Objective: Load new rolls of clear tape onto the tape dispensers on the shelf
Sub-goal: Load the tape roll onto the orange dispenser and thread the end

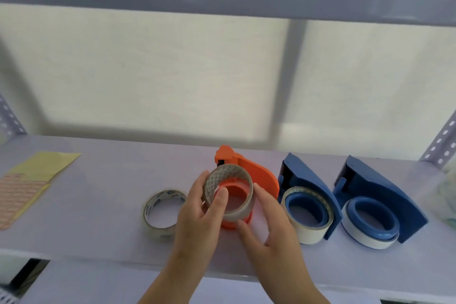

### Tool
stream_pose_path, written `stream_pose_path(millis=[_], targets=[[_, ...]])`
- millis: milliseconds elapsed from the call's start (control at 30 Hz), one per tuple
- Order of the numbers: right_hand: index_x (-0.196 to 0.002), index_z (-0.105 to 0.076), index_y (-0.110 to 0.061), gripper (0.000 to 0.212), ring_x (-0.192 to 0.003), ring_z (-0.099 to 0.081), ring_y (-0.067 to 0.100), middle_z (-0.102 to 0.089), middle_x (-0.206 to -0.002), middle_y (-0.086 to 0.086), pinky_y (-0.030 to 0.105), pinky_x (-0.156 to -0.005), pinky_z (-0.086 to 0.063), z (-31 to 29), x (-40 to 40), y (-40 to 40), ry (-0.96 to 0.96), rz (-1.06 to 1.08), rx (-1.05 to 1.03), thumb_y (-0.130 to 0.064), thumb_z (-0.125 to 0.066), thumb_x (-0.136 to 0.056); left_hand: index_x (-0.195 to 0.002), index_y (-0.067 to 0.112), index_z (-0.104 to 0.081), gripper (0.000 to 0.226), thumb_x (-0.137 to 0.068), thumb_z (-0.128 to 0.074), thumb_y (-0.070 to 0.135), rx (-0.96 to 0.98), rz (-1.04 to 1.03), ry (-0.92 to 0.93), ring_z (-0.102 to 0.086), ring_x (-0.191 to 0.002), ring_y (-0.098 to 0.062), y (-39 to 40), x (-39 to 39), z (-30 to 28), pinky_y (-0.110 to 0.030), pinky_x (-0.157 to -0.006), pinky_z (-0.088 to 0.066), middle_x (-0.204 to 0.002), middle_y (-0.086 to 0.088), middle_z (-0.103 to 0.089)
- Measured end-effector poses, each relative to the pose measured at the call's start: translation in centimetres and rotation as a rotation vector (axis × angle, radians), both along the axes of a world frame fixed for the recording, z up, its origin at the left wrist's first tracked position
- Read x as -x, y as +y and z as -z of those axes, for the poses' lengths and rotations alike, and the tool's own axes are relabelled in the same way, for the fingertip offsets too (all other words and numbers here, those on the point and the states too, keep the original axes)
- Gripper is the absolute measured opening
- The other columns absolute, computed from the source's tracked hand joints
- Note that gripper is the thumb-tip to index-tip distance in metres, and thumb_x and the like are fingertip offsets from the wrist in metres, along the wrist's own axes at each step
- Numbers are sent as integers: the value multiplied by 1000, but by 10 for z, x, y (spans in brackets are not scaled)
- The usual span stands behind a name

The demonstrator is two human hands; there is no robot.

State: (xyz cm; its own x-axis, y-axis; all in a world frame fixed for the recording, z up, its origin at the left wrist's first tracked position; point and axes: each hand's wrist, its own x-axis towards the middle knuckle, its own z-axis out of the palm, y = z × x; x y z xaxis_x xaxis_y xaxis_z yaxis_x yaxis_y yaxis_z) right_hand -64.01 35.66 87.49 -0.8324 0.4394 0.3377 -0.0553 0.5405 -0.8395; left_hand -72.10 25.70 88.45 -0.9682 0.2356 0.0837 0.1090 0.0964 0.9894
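Observation:
An orange tape dispenser (256, 175) lies on its side at the middle of the pale shelf (103, 227). A clear tape roll (222, 175) sits tilted over its orange hub. My left hand (202, 219) holds the roll, thumb inside the core and fingers on the outer rim. My right hand (269, 222) touches the roll's right and lower edge with spread fingers. Another clear tape roll (161, 215) lies flat on the shelf just left of my left hand. Two blue dispensers (308, 195) (377, 205) lie to the right, each with a roll around its hub.
A yellow sheet with an orange-patterned sheet (27, 185) lies at the far left of the shelf. Perforated metal uprights (441, 140) stand at both shelf ends. A pale crumpled bag (447, 195) sits at the right edge. Another shelf board hangs overhead.

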Motion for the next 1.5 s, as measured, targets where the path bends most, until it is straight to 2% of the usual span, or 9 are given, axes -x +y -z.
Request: stream_pose_path(millis=[167, 300, 433, 567, 767, 967, 1133, 1333, 1500], targets=[[-130, -20, -60, 103, -135, -29, -9, -25, -146, -33, 5, -105, -27, -3, -2, -16, 105, 12, -73, -23, -87, -61, -131, 38, -40, 49, -83, -49, 41, -317, 35, -92, -54, -102, 23, -11, -18, -16, -6, -88, -47, -114, 32, -57], [-136, -22, -53, 103, -128, -41, 0, -40, -134, -25, 5, -98, -32, -2, 3, -18, 132, 10, -136, -27, -87, -61, -133, 40, -41, 50, -85, -49, 50, -254, 128, -53, -49, -126, 2, -31, -22, -12, -27, -107, -37, -135, 16, -55], [-131, -40, -38, 77, -126, -43, 7, -45, -131, -17, 12, -99, -35, -2, 2, -25, 163, 12, -165, -39, -80, -65, -137, 34, -37, 64, -74, -50, 29, 280, -159, 204, -38, -132, -7, -61, 6, 6, -40, -113, -33, -142, 11, -44], [-126, -37, -49, 78, -119, -43, -3, -43, -129, -33, 8, -94, -34, 2, 3, -36, 156, 26, -183, -44, -81, -62, -149, 23, -9, 106, -68, -71, 54, 659, -160, 149, -5, -147, -21, -72, 25, 24, -42, -120, -14, -161, -3, -7], [-122, -32, -57, 76, -115, -43, -8, -41, -121, -43, 8, -88, -37, 16, 8, -51, 49, -30, -135, -54, -74, -59, -148, 17, -18, 111, -61, -81, 46, 555, -220, 125, -39, -136, -26, -84, 37, 22, -36, -107, -37, -150, -9, -39], [-133, -42, -29, 74, -124, -45, 10, -46, -134, -13, 21, -98, -40, 29, 18, -60, -35, -32, -287, -52, -68, -67, -146, 22, -24, 102, -65, -76, 52, 363, -404, 97, -35, -139, -18, -114, 47, 7, -37, -112, -32, -153, 0, -35], [-149, -13, -34, 76, -145, -14, 4, -9, -160, -12, 17, -106, -29, 25, 29, -76, -188, -108, -299, -45, -55, -87, -146, 28, -23, 98, -66, -77, 49, 265, -413, 154, -32, -139, -9, -110, 37, -11, -29, -111, -29, -153, 7, -34], [-137, -31, -45, 52, -137, -29, -8, -37, -149, -24, 20, -113, -28, -11, 15, -73, 79, -296, 230, -44, -46, -88, -147, 29, -19, 107, -60, -79, 48, 302, -299, 270, -30, -139, -7, -79, 3, -27, -22, -107, -29, -152, 10, -32], [-132, -54, -31, 37, -136, -35, -4, -50, -142, -13, 17, -107, -38, -31, 7, -36, 195, -128, 331, -18, -49, -97, -148, 31, -11, 93, -73, -65, 45, 166, -47, 281, -22, -140, 3, -34, -28, -28, -28, -116, -25, -150, 21, -24]])
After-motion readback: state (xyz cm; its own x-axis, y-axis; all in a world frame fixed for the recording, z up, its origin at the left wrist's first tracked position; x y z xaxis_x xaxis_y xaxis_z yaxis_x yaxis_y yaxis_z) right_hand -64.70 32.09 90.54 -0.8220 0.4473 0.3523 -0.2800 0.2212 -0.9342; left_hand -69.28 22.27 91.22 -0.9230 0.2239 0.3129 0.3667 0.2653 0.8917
